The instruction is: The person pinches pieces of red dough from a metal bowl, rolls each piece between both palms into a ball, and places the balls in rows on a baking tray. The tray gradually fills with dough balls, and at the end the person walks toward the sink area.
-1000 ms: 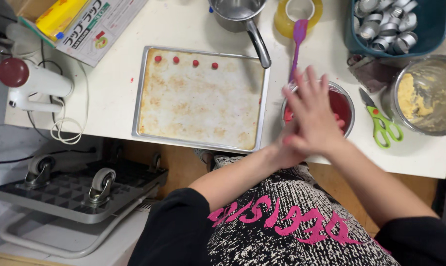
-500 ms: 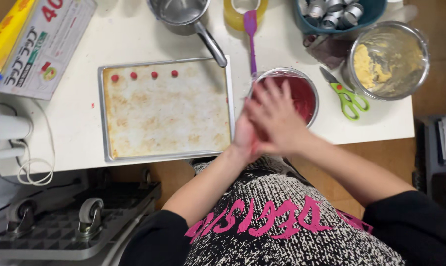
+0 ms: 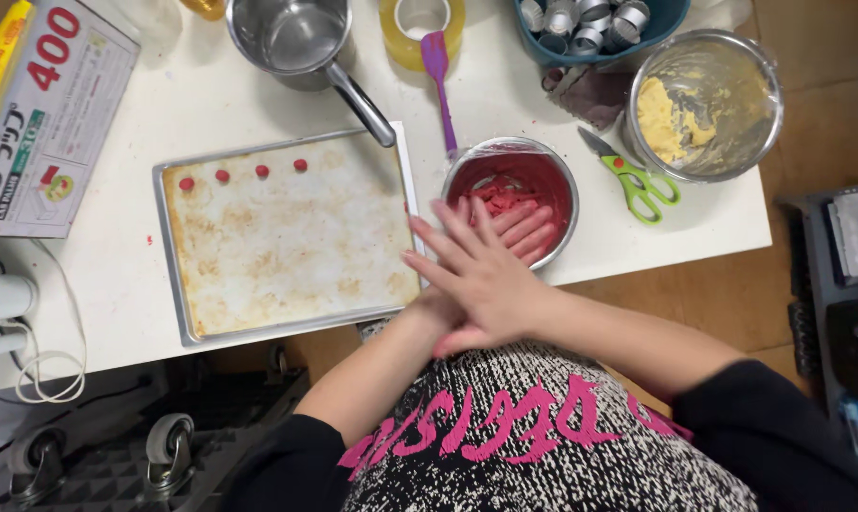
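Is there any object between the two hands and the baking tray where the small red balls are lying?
Nothing visible does. The right hand lies over the left hand, palms pressed together, at the right edge of the baking tray. The four red balls sit along its far edge.

A white table is carrying a baking tray, a saucepan, a purple spatula, green scissors, a red-filled bowl, a dough bowl, a blue tub and a printed box.
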### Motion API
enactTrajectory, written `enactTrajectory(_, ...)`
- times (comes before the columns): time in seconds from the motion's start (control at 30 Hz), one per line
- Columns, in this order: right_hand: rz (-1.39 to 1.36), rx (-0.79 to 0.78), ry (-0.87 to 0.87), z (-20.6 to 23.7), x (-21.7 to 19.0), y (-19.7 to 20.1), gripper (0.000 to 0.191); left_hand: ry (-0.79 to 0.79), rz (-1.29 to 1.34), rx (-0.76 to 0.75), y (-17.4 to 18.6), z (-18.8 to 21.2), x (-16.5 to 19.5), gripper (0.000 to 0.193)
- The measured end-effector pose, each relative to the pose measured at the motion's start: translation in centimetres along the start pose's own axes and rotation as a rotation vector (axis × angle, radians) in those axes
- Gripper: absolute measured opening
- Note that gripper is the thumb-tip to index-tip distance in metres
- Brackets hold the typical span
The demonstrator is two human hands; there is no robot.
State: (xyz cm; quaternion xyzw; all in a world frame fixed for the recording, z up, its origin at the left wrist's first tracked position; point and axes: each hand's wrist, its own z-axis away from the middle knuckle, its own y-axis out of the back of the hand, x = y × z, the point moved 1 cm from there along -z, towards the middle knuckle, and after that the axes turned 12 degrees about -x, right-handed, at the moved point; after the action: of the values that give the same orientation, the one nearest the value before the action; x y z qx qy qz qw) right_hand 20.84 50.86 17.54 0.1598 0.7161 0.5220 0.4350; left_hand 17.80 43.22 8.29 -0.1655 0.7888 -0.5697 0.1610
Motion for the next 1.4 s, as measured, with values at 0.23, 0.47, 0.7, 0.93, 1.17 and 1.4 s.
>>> enactTrajectory(0.23,0.022,0.235,-0.207,1.3,3.3,4.6,0.1,0.047,-0.142,0.287,-1.0,0.1,0.7,0.082)
enactTrajectory(0.47,-0.25,0.289,-0.417,7.5,3.4,0.8,0.033,-0.013,-0.323,0.469,-2.0,-1.3,1.6,0.055)
enactTrajectory(0.7,-0.243,0.36,-0.329,5.5,2.4,0.1,0.033,-0.018,-0.449,0.502,-1.4,-1.4,0.5,0.052)
enactTrajectory(0.93,-0.316,0.36,-0.338,6.1,2.4,0.0,0.021,-0.052,-0.462,0.561,-0.1,-0.8,0.8,0.03)
enactTrajectory(1.17,-0.516,0.424,-0.58,8.4,5.0,-0.5,0.021,-0.153,-0.32,0.619,-0.2,0.0,2.5,0.025)
enactTrajectory(1.4,-0.566,0.42,-0.673,9.3,8.7,-1.7,0.026,-0.268,-0.355,0.699,0.1,0.3,3.3,0.025)
